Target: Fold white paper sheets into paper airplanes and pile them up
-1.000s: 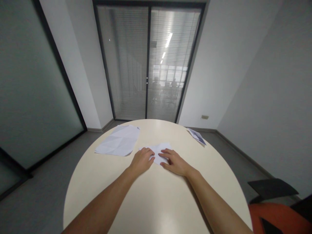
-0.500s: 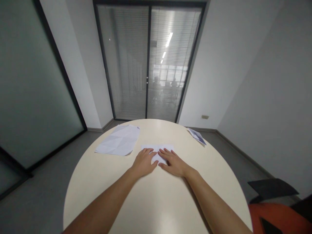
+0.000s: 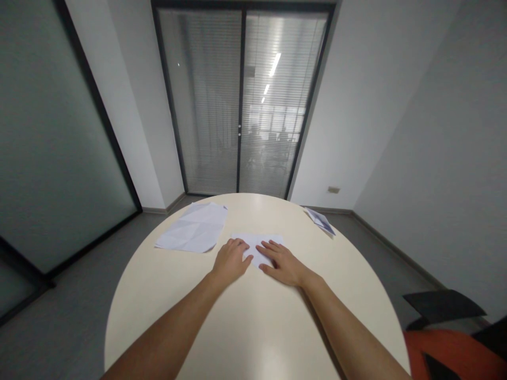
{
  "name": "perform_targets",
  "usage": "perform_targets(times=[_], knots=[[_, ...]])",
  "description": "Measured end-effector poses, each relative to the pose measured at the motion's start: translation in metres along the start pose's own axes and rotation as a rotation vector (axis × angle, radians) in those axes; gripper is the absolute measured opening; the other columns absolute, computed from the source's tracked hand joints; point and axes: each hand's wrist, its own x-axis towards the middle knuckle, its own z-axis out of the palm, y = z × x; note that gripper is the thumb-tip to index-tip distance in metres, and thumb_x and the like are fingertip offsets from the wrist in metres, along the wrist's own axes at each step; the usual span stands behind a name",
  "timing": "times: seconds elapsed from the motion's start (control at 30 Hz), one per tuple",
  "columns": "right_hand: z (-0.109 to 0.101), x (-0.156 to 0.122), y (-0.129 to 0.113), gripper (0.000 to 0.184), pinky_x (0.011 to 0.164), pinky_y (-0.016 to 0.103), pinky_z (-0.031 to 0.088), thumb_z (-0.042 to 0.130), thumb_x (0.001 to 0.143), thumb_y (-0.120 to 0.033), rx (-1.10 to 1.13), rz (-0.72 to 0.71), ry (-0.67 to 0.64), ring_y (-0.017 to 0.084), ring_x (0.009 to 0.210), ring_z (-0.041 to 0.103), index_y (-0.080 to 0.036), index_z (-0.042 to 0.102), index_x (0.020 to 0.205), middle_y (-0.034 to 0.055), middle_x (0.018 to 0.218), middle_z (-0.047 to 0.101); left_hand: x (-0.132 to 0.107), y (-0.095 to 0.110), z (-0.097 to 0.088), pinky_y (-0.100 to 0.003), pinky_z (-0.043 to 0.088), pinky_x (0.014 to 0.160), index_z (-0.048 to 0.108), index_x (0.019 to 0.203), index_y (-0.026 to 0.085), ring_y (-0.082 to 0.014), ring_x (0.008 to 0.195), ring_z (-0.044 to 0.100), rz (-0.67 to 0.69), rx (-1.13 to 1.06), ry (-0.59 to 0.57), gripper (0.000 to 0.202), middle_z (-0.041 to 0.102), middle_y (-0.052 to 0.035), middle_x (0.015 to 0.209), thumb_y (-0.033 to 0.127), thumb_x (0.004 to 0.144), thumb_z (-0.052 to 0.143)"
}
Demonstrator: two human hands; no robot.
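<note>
Just below the middle of the frame, both hands lie palm-down on a small white folded paper (image 3: 262, 240) that rests flat on the round cream surface (image 3: 253, 327). The left hand (image 3: 232, 258) is open, its fingers stretched forward over the paper's left part. The right hand (image 3: 283, 262) is open too, with its fingers spread across the right part. Neither hand grips anything: the fingers lie flat on top and do not curl around an edge. The fingertips of the two hands come close together near the middle of the paper, and only its far strip shows beyond them. Held like this, the flat palms seem to pin the paper to the surface so it cannot slide or spring up.

Left of the hands, near the far left edge of the surface, lies a larger creased sheet (image 3: 194, 229), opened out and apart from the folded paper. At the far right edge sits another small folded piece (image 3: 320, 220), well apart from both hands. Behind the surface, in the upper middle of the frame, stands a glass door with blinds (image 3: 241, 105). An orange chair (image 3: 447, 353) shows in the lower right corner.
</note>
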Motion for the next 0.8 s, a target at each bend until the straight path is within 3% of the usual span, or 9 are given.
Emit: perform_targets(times=[0.17, 0.43, 0.63, 0.8], knots=[[0.002, 0.001, -0.001, 0.062, 0.120, 0.054, 0.024, 0.056, 0.092, -0.056, -0.039, -0.020, 0.032, 0.034, 0.146, 0.034, -0.026, 0.051, 0.147, 0.0120, 0.157, 0.040, -0.003, 0.004, 0.004, -0.046, 0.043, 0.104, 0.069, 0.118, 0.022, -0.0320, 0.117, 0.054, 0.023, 0.007, -0.005, 0.044, 0.064, -0.0121, 0.126, 0.050, 0.085, 0.067], [-0.003, -0.001, -0.005, 0.065, 0.113, 0.060, 0.029, 0.057, 0.089, -0.062, -0.089, 0.044, -0.006, 0.038, 0.143, 0.035, -0.033, 0.050, 0.147, 0.0118, 0.157, 0.040, 0.001, 0.002, -0.001, -0.042, 0.045, 0.099, 0.071, 0.113, 0.020, -0.0279, 0.111, 0.058, -0.012, 0.032, -0.024, 0.026, 0.067, -0.0109, 0.116, 0.027, 0.093, 0.056], [-0.007, 0.000, -0.008, 0.059, 0.109, 0.062, 0.033, 0.060, 0.087, -0.061, -0.074, 0.039, 0.025, 0.038, 0.139, 0.039, -0.033, 0.060, 0.139, 0.0095, 0.152, 0.048, -0.003, 0.004, 0.000, -0.044, 0.044, 0.101, 0.070, 0.115, 0.021, -0.0295, 0.109, 0.059, 0.075, -0.014, -0.009, 0.036, 0.066, -0.0117, 0.116, 0.045, 0.088, 0.065], [-0.013, 0.002, -0.012, 0.045, 0.115, 0.060, 0.029, 0.062, 0.088, -0.050, -0.048, -0.014, 0.048, 0.037, 0.146, 0.031, -0.027, 0.069, 0.126, 0.0056, 0.148, 0.054, -0.003, 0.003, 0.004, -0.046, 0.040, 0.108, 0.070, 0.117, 0.020, -0.0310, 0.118, 0.057, 0.099, -0.027, -0.019, 0.039, 0.065, -0.0128, 0.126, 0.043, 0.087, 0.067]])
